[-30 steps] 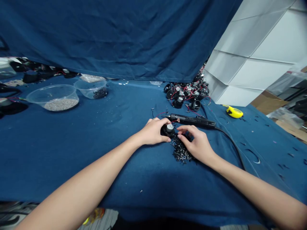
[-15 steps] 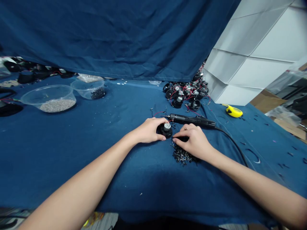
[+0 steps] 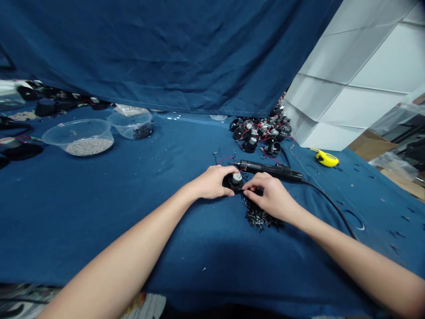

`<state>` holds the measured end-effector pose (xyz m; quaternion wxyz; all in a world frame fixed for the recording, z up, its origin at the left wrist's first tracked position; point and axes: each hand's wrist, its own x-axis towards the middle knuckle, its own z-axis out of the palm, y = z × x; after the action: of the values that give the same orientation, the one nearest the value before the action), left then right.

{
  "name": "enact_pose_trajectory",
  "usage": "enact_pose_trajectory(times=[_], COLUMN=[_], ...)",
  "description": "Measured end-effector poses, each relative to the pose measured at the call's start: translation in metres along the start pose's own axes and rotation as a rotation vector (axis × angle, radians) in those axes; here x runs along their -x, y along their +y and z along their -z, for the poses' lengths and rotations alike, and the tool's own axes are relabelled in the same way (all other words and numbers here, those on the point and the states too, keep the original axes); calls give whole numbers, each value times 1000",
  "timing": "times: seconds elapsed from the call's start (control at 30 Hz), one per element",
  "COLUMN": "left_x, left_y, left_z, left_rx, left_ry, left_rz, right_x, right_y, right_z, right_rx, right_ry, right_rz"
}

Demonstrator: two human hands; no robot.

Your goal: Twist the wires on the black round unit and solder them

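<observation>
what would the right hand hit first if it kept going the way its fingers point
The right hand would most likely meet the round black part with a silver centre first. Its fingertips sit right at that part's edge, though depth is hard to judge from this view.

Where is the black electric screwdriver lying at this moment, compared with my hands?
In the head view, the electric screwdriver lies on the blue cloth just beyond the left hand and right hand, its tip pointing left and its black cable trailing right.
</observation>
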<state>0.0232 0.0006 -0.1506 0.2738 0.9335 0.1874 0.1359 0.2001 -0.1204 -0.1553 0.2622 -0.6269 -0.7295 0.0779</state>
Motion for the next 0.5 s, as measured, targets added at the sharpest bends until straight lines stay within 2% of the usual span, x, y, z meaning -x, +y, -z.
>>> enact_pose_trajectory(times=[0.2,0.5], left_x=[0,0], left_y=[-2,-2], left_z=[0,0], left_rx=[32,7], left_ry=[-4,-7], left_rz=[-69,-76], right_x=[6,6], right_y=[-2,-1], right_z=[-10,-18], right_rx=[-128,-127], right_ry=[80,126], right_rz=[11,56])
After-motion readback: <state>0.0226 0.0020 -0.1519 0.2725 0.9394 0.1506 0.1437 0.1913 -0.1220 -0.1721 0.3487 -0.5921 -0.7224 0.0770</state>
